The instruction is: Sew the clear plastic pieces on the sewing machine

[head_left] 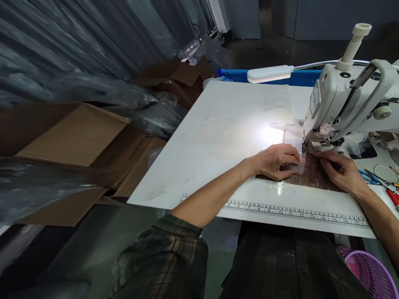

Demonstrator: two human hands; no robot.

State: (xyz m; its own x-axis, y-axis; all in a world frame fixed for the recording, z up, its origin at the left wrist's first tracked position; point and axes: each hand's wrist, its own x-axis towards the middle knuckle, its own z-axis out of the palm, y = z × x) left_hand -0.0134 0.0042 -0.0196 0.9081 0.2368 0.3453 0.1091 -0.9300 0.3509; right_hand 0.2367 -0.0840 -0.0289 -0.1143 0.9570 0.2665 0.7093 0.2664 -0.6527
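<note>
A white sewing machine [330, 97] stands at the right, its presser foot [304, 146] lowered close to a translucent plastic piece [289, 135] with small reddish marks. My left hand [277, 161] is just left of the foot, fingers curled and pressed together on the edge of that piece. On the other side of the needle, my right hand [338, 168] has thumb and forefinger brought together close to the foot; whatever lies between them is too small to make out. Beneath both hands is a brown sheet [307, 176] on the white table.
A printed ruler [280, 211] runs along the table's [218, 124] front edge. Blue-handled snips [368, 176] and a red-handled tool [392, 197] lie at right. Open cardboard boxes [71, 133] crowd the left. A purple basket [374, 265] stands below; a lamp [270, 74] hangs above.
</note>
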